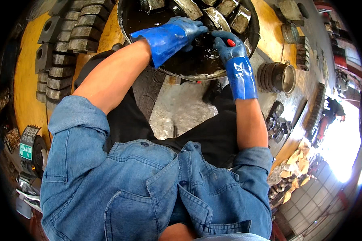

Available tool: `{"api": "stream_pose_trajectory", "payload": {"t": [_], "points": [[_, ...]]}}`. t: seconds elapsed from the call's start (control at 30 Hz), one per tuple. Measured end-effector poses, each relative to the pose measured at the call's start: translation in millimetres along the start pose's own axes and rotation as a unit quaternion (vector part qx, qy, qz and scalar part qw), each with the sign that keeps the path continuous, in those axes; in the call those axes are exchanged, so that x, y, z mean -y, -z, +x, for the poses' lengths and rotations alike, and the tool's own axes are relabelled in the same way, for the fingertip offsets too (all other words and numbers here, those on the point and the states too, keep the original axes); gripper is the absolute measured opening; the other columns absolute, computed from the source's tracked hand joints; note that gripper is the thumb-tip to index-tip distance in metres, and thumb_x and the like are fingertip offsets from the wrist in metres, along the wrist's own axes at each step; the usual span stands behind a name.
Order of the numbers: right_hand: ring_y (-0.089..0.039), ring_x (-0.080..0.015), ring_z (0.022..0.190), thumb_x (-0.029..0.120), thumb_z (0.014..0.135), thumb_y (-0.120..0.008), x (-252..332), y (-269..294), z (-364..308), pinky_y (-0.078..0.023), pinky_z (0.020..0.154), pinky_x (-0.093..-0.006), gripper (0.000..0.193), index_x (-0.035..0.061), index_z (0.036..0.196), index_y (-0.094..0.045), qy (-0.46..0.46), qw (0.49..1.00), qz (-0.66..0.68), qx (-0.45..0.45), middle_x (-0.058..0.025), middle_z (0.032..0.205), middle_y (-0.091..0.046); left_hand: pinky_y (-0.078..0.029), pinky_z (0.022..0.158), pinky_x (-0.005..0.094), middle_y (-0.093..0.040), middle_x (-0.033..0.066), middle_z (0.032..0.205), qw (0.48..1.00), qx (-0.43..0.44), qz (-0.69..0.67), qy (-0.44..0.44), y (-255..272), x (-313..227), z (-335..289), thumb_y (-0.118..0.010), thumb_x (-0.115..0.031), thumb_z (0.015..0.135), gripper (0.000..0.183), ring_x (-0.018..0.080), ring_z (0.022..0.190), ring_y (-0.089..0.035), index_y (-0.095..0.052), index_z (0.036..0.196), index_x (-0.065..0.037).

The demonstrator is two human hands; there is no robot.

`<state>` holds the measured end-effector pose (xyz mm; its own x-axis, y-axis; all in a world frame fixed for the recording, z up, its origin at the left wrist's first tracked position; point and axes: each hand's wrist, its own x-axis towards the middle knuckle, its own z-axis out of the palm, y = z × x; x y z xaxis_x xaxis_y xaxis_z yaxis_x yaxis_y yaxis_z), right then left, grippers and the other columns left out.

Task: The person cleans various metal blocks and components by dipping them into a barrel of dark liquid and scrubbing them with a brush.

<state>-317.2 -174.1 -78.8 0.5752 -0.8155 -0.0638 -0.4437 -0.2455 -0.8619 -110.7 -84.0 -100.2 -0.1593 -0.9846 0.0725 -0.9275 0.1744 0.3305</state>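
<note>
A wide round basin of dark oily liquid stands between my knees, with several wet curved metal blocks at its far side. Both my hands wear long blue rubber gloves. Over the middle of the basin, my left hand is closed with its fingers curled down; whatever they hold is dark and mostly hidden. My right hand grips a tool by its handle, whose red end sticks out by the thumb. The tool's working end cannot be seen. Both hands nearly meet above the liquid.
Stacked rows of metal blocks lie on the yellow surface at left. To the right are a ribbed metal cylinder, a glass jar and small metal parts. A person is farther off at right, beside crumpled brown paper.
</note>
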Motion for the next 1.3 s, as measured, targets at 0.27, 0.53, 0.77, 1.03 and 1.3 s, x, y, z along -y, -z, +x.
{"api": "stream_pose_trajectory", "payload": {"t": [0.27,0.53,0.77,1.03,1.3], "points": [[-0.065,-0.011,0.084,0.012,0.094,-0.073,22,12,-12,-0.055,0.082,-0.0283,0.019,0.0114,0.111,-0.08,-0.055,0.998,0.032,0.002,-0.003,0.093,-0.075,-0.052,0.107,0.0462,-0.066,0.0181,0.137,0.955,-0.281,-0.089,-0.029,-15,5,5,-0.077,-0.021,0.09,0.052,0.0381,0.124,-0.064,-0.062,0.139,-0.009],[-0.066,-0.0128,0.083,0.015,0.094,-0.072,20,11,-19,-0.056,0.081,-0.0293,0.019,0.0113,0.111,-0.079,-0.041,0.999,0.016,-0.015,-0.0034,0.092,-0.074,-0.051,0.106,0.042,-0.065,0.0216,0.136,0.914,-0.387,-0.122,0.024,-14,-23,26,-0.056,-0.03,0.102,0.046,0.0363,0.124,-0.064,-0.059,0.139,-0.002],[-0.066,-0.0128,0.079,0.017,0.093,-0.073,18,16,-19,-0.056,0.078,-0.0292,0.02,0.0146,0.111,-0.08,-0.074,0.997,0.015,-0.003,-0.0029,0.091,-0.074,-0.051,0.105,0.0433,-0.066,0.0251,0.133,0.872,-0.371,-0.311,0.071,-16,-3,39,-0.059,-0.037,0.099,0.056,0.0405,0.123,-0.063,-0.057,0.142,0.0],[-0.075,-0.0221,0.093,0.028,0.094,-0.074,17,-13,-20,-0.059,0.085,-0.0371,0.029,0.0197,0.122,-0.075,0.047,0.979,-0.198,-0.03,-0.011,0.106,-0.077,-0.057,0.089,0.0349,-0.074,0.0092,0.114,0.758,-0.335,-0.55,0.104,-39,65,70,-0.052,-0.03,0.11,0.035,0.0194,0.102,-0.069,-0.068,0.129,-0.004],[-0.072,-0.0376,0.109,0.028,0.088,-0.073,67,-54,-17,-0.057,0.089,-0.0548,0.053,0.021,0.138,-0.058,0.037,0.845,-0.506,0.166,-0.0127,0.121,-0.073,-0.061,0.078,0.0393,-0.073,0.0091,0.123,0.444,-0.233,-0.853,0.142,-67,83,77,-0.054,-0.032,0.108,0.032,0.023,0.101,-0.072,-0.063,0.13,-0.01]]}}
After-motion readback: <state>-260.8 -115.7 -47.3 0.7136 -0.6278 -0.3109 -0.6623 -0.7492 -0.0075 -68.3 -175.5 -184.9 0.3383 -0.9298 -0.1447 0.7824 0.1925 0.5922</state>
